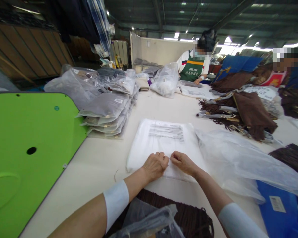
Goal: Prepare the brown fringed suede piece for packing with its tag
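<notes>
A stack of white plastic bags [141,142], printed with dark lines of text, lies flat on the table before me. At its near edge my left hand [156,164] is closed, knuckles up, with its fingers bent onto the top plastic bag. Just to the right, my right hand [183,162] pinches the same bag between thumb and fingers. A small gap separates the two hands. Below my wrists lies a dark brown fringed item [188,211], partly covered by a clear plastic bag [149,219].
Bagged grey goods [105,105] are piled behind a green board [39,132] on the left. Loose clear plastic [238,158] spreads right, over a blue bin [275,211]. Brown fringed bags [253,114] lie beyond it. A co-worker in a green apron [192,67] stands across the table [161,105].
</notes>
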